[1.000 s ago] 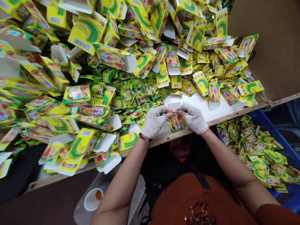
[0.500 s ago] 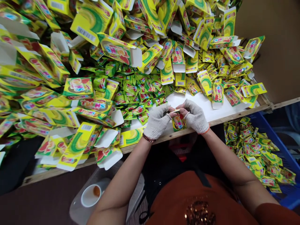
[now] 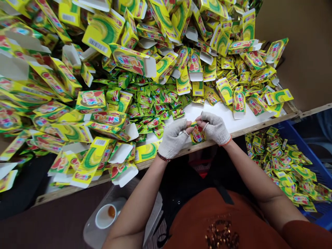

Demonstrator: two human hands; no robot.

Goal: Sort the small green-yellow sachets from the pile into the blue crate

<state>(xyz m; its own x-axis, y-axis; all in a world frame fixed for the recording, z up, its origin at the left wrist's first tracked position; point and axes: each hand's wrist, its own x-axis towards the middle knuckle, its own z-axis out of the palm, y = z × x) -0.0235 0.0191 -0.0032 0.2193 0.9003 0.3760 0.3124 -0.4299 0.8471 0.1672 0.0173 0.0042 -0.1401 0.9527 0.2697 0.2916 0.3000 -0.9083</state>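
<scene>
A small yellow and green candy box (image 3: 197,136) stands at the front edge of the white tabletop, its printed face toward me. My left hand (image 3: 174,137), in a fingerless white knit glove, has thumb and fingertips at the box's upper left edge. At the top right corner, my right hand (image 3: 214,128), gloved the same way, pinches the box between thumb and fingers. The top edge is partly hidden by the fingertips. Left of my left hand, a flat yellow carton (image 3: 146,151) lies by the wooden edge. Green candy sachets (image 3: 158,98) are heaped just beyond the hands.
Open-ended candy cartons (image 3: 103,33) are piled high across the back and left. Yellow sachets (image 3: 234,72) lie at the back right. A blue crate (image 3: 303,138) below the table holds more yellow sachets. At lower left, a white cup (image 3: 100,217) stands on a translucent lid.
My fingers have shifted at the box's top, and the thumbs no longer press over its upper edge. The box stays nearly in place. The view has turned slightly.
</scene>
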